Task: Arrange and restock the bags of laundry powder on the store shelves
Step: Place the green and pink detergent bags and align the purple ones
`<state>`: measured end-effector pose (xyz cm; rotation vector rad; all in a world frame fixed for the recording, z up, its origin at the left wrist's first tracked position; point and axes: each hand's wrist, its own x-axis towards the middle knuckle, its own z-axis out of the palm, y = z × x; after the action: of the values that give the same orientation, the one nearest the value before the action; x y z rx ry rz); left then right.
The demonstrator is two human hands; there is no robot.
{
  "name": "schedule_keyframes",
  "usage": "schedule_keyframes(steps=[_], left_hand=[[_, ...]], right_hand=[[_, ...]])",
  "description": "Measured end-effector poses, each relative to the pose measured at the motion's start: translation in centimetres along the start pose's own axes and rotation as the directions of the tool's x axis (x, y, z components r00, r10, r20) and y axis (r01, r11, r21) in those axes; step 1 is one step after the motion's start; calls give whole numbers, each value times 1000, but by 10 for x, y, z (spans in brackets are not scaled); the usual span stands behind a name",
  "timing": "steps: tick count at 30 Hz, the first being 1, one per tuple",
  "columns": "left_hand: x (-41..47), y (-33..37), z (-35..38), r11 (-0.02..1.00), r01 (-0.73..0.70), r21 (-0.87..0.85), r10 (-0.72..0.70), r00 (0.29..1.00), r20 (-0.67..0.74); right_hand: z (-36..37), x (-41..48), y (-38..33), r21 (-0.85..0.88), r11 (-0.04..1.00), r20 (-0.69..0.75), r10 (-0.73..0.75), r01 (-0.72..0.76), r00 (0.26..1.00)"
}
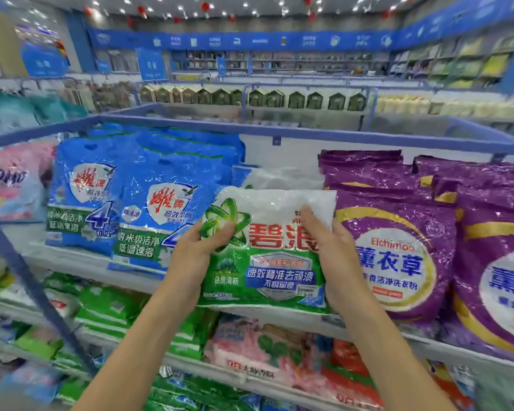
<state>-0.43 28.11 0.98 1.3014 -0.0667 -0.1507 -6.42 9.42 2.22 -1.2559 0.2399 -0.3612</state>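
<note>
A white and green bag of laundry powder (275, 262) stands upright at the front of the top shelf (80, 262), in the gap between blue bags and purple bags. My left hand (199, 250) grips its left edge, thumb across the green logo. My right hand (333, 250) holds its right edge, thumb on the front near the top. Behind it lies another white bag (282, 178). The held bag's lower edge sits at the shelf's front lip.
Blue bags (149, 203) stand to the left, purple bags (398, 247) to the right, a pink bag (12, 185) at far left. Lower shelves hold green bags (110, 310) and pink bags (258, 351). A blue rail (279, 130) runs along the shelf's back.
</note>
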Motion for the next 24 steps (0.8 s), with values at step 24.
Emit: schedule_keyframes(steps=[24], left_hand=[[109,-10,-1,970,-135,200,117,988,102]], right_hand=[[38,78,42,-276,946,-394,-274,172,877]])
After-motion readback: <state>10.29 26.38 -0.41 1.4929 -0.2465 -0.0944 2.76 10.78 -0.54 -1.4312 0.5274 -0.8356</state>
